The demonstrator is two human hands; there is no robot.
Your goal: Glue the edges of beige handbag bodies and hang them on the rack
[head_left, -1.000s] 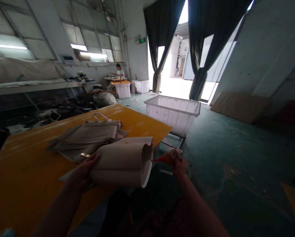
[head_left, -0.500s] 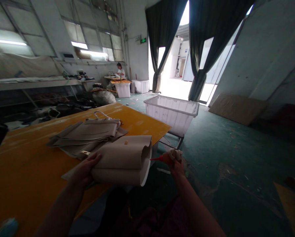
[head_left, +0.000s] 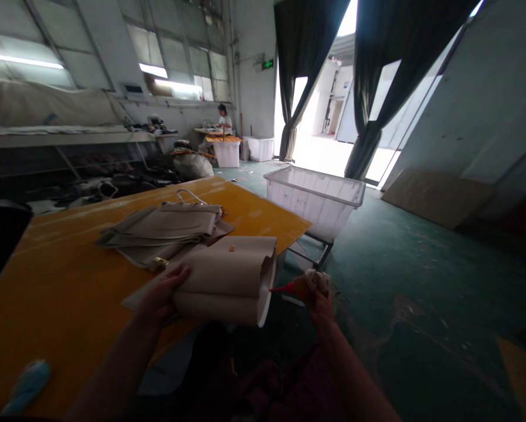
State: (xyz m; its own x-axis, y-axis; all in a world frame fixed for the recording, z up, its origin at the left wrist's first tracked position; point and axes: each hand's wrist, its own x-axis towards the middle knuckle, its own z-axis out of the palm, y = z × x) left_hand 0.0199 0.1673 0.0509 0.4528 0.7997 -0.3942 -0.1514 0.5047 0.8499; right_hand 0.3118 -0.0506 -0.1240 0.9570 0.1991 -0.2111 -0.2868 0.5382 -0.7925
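My left hand (head_left: 166,293) is closed on a beige handbag body (head_left: 227,281), thumb on top, holding it tilted over the table's edge. The bag's open end faces right and shows a pale inner side. In my right hand (head_left: 319,299) is a squeeze bottle (head_left: 303,287) with a thin red nozzle, a crumpled cloth (head_left: 319,279) bunched around it. The nozzle tip is at the rim of the bag's opening; whether it touches I cannot tell. Behind the bag lies a stack of flat beige bag pieces (head_left: 175,225), with a white looped handle (head_left: 190,194) on top.
The yellow table (head_left: 69,281) spreads to the left, with a light blue object (head_left: 27,384) at its near corner. Beyond its right corner stands a large white bin (head_left: 311,199) on a metal frame. A person (head_left: 224,118) sits at a far workstation.
My view has turned slightly left, so the scene sits further right. The nozzle tip is a little closer in to the bag's opening. Both hands keep their holds.
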